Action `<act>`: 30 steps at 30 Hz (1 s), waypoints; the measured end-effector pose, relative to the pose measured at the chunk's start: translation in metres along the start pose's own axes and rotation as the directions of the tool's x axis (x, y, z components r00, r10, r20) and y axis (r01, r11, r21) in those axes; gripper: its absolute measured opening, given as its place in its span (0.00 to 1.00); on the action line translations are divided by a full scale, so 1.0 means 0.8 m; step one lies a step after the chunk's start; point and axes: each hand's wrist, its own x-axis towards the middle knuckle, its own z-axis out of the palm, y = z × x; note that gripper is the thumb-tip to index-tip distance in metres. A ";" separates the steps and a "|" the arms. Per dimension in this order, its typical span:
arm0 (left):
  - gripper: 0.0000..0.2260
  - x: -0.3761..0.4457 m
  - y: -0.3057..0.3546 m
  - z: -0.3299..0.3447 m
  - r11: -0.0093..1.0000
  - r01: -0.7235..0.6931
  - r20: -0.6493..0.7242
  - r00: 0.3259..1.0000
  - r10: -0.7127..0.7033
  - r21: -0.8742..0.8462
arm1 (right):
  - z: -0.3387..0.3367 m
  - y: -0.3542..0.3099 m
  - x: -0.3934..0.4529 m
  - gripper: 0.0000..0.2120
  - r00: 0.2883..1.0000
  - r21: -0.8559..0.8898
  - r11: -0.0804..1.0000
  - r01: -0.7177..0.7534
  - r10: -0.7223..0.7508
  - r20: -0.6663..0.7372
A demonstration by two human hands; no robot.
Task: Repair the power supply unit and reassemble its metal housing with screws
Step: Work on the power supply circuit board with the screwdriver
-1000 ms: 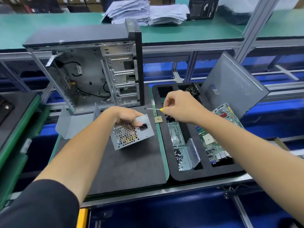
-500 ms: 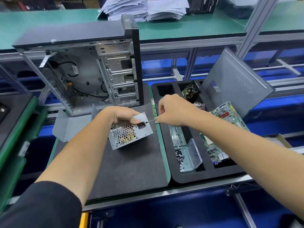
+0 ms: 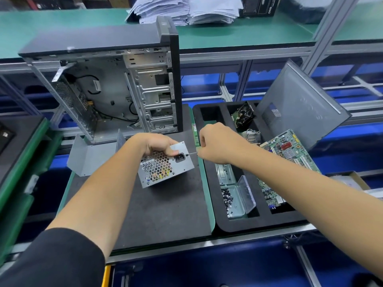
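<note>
The grey power supply unit (image 3: 165, 168), with a honeycomb grille and a black power socket, is tilted up on the dark mat (image 3: 157, 212). My left hand (image 3: 157, 146) grips its top edge, thumb beside the socket. My right hand (image 3: 215, 143) holds a small screwdriver (image 3: 192, 154) whose thin shaft points left, its tip against the unit's face just right of the socket. A bent grey metal cover (image 3: 89, 158) lies on the mat to the left.
An open PC tower case (image 3: 116, 88) stands behind the mat. To the right, a black foam tray (image 3: 209, 183) holds a clear screw box (image 3: 234, 199), a motherboard (image 3: 290, 154), a fan and a leaning dark side panel (image 3: 298, 108). Paper stacks lie on the far green shelf.
My right hand came down and left, bringing the screwdriver tip from above the mat to the power supply's face by the socket. My left hand keeps its hold on the unit.
</note>
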 end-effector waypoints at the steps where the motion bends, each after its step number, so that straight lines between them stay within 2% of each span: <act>1: 0.10 0.000 0.000 0.000 1.000 0.001 0.003 1.000 -0.001 -0.010 | 0.000 0.000 0.000 0.04 1.000 -0.006 1.000 0.001 -0.001 -0.001; 7: 0.10 0.000 -0.001 0.001 1.000 -0.007 -0.011 1.000 0.006 -0.020 | -0.003 -0.005 -0.004 0.06 0.998 -0.052 0.997 0.065 -0.065 0.009; 10: 0.10 -0.001 0.002 0.003 1.000 -0.022 -0.005 1.000 0.022 -0.005 | -0.005 -0.009 -0.008 0.06 0.984 -0.142 0.974 0.176 -0.177 0.005; 13: 0.10 -0.002 0.002 0.004 1.000 -0.020 -0.022 1.000 0.020 0.013 | -0.007 -0.016 -0.008 0.06 0.940 -0.287 0.899 0.330 -0.341 0.014; 16: 0.09 -0.004 0.002 0.005 0.999 0.002 -0.050 0.999 0.000 0.034 | -0.010 -0.023 -0.005 0.07 0.907 -0.366 0.840 0.401 -0.420 0.028; 19: 0.11 -0.004 0.001 0.004 0.997 -0.015 -0.067 0.998 0.020 0.078 | -0.010 -0.030 -0.002 0.04 0.909 -0.362 0.849 0.386 -0.417 -0.009; 21: 0.14 -0.002 -0.002 0.003 0.995 -0.024 -0.072 0.997 0.031 0.100 | -0.006 -0.035 -0.004 0.09 0.922 -0.361 0.866 0.347 -0.386 -0.038; 25: 0.24 0.004 -0.006 0.001 0.988 -0.045 -0.099 0.993 0.060 0.147 | 0.003 -0.044 -0.009 0.09 0.948 -0.324 0.907 0.267 -0.308 -0.082; 28: 0.25 0.006 -0.008 0.000 0.986 -0.064 -0.079 0.994 0.077 0.151 | -0.004 -0.044 -0.010 0.12 0.948 -0.238 0.920 0.311 -0.318 0.008; 30: 0.22 0.008 -0.010 -0.001 0.986 -0.062 -0.101 0.992 0.078 0.152 | -0.013 -0.043 -0.008 0.13 0.925 -0.279 0.883 0.378 -0.369 0.083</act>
